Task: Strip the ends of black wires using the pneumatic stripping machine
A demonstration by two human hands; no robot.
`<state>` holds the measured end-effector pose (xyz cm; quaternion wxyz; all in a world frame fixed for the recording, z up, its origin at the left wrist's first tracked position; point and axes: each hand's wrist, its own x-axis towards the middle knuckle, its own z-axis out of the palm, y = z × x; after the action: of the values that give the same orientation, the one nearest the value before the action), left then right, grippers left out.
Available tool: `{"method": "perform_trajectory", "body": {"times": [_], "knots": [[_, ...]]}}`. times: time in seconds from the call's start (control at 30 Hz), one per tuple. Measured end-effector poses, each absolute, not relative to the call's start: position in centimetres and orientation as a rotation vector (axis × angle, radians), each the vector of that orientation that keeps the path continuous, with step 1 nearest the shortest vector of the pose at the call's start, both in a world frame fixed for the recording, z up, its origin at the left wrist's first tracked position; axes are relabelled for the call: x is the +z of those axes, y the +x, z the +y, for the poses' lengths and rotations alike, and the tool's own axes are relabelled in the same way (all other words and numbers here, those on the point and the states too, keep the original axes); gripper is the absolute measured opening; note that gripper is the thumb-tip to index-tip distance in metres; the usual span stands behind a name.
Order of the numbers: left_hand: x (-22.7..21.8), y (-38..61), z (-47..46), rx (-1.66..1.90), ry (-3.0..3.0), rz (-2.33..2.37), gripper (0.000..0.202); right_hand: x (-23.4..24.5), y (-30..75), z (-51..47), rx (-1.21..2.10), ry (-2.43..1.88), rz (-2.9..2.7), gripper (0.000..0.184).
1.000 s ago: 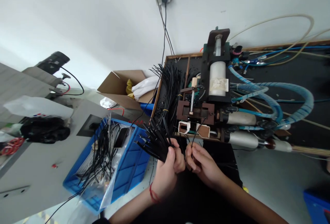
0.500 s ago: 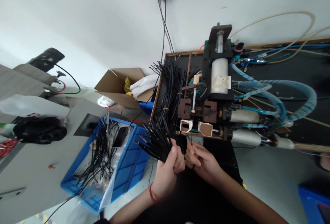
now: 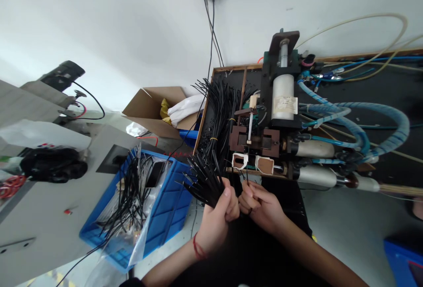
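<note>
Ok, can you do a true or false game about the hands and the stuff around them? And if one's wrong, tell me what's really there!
1. The left hand grips a bunch of black cables. True.
2. The right hand is empty. False: it pinches a thin black cable.
3. A red bracelet is on the right wrist. False: it is on the left wrist.
4. The blue crate stands left of both hands. True.
5. The cardboard box is shut. False: it is open, with white and yellow things inside.
</note>
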<state>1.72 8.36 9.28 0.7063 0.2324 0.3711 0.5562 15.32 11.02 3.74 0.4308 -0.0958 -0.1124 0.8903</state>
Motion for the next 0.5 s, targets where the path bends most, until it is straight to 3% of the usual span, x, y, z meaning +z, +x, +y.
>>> {"method": "perform_trajectory", "body": {"times": [0.5], "knots": [[9.31,1.85,8.29,1.262,0.525,0.802,0.030,3.94,15.40,11.28,2.219,-0.266,-0.304,0.027]]}}
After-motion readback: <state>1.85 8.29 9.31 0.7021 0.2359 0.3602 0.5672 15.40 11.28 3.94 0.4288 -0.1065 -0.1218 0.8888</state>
